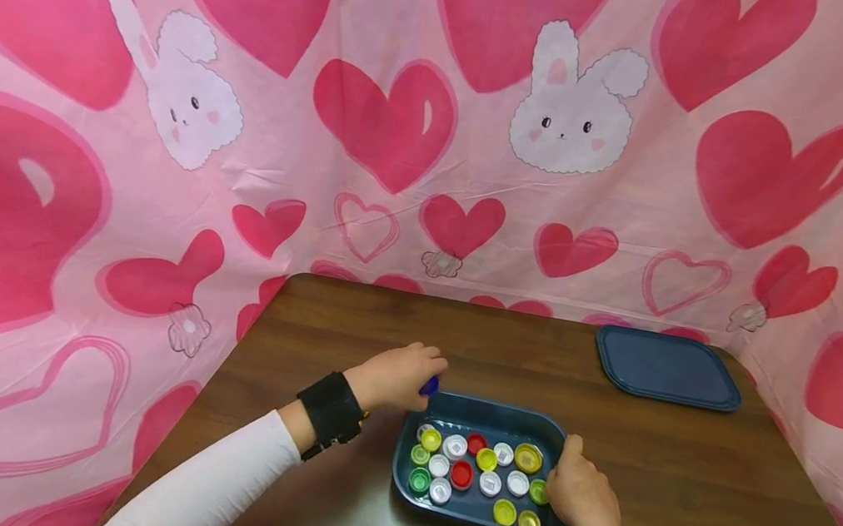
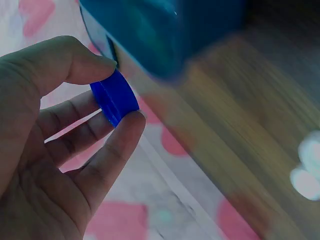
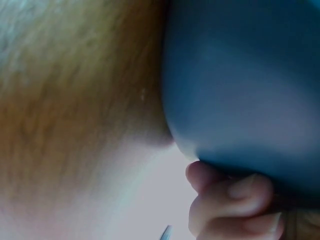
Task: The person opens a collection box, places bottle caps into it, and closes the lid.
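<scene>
A dark blue tray sits on the wooden table near me, holding several bottle caps in red, white, yellow and green. My left hand pinches a blue cap between thumb and fingers just above the tray's far left corner. In the left wrist view the blue cap is gripped edge-on between thumb and finger, with the tray just behind it. My right hand grips the tray's right rim, thumb over the edge. The right wrist view shows the tray wall with curled fingers under it.
A dark blue lid lies flat at the table's back right. The brown wooden table is walled in by a pink cloth with hearts and rabbits on the back and both sides.
</scene>
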### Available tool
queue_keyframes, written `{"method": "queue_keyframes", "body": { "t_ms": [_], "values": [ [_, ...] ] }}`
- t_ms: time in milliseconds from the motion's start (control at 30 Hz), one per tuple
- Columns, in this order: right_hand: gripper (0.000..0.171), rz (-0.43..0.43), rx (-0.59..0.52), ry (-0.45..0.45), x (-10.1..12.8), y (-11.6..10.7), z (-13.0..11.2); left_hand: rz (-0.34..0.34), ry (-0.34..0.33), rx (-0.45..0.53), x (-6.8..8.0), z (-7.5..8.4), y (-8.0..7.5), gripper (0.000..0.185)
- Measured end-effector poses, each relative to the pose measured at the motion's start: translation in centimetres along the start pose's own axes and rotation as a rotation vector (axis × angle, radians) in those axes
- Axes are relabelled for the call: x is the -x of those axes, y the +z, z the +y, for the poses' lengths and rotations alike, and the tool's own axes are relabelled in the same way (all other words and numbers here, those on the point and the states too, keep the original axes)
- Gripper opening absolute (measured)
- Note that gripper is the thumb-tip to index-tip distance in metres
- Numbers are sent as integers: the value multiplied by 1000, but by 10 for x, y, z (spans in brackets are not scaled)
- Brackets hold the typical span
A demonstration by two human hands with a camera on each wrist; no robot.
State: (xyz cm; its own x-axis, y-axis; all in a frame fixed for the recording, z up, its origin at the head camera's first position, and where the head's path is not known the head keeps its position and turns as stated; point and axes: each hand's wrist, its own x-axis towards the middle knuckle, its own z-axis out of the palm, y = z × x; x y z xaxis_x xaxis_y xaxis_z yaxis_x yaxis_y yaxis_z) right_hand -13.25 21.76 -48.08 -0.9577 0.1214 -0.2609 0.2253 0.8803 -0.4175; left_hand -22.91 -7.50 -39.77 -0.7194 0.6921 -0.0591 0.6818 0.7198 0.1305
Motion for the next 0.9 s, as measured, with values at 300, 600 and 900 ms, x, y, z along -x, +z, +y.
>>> {"method": "queue_keyframes", "body": {
  "t_ms": [300,600,900],
  "values": [
    [35,-5,3,8,0,1,0,-120,195,-71,-37,54,9,40],
    [38,-2,-5,0,0,1,-1,-197,264,-157,-53,83,19,45],
    [36,-3,11,-6,-1,1,-1,-262,312,-244,-61,101,33,51]
  ]
}}
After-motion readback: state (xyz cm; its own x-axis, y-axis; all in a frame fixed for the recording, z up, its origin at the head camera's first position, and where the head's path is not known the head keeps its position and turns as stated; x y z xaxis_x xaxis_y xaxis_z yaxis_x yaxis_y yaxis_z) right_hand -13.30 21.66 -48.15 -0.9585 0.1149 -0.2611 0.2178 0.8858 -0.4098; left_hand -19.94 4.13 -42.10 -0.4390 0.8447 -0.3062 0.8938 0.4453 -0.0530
